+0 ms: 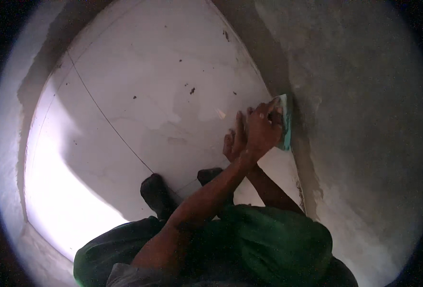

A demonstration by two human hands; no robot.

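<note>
Low by the right wall, a hand grips a green pad

In the head view, the left hand (264, 126) reaches over to the right side; its fingers are clamped on a thin green pad (287, 126); the pad is where the pale floor (125, 57) meets the grey right wall (364, 119); I cannot tell if it touches the wall.

The right hand (237, 141) is just left of the left hand, because the arms cross, with the left arm on top; its fingers are bent, with small gaps between them; I cannot tell if there is anything under them.

Near us are two knees in green trousers (283, 239); past them are two dark feet (156, 191) on the floor; a thin dark line (104, 115) runs from the left foot to the far left; little dark crumbs (192, 90) lie on the floor, past the hands and to their left; on the near left, bright light (49, 162) falls on the floor, and a left wall (6, 143) stands beyond it.
</note>
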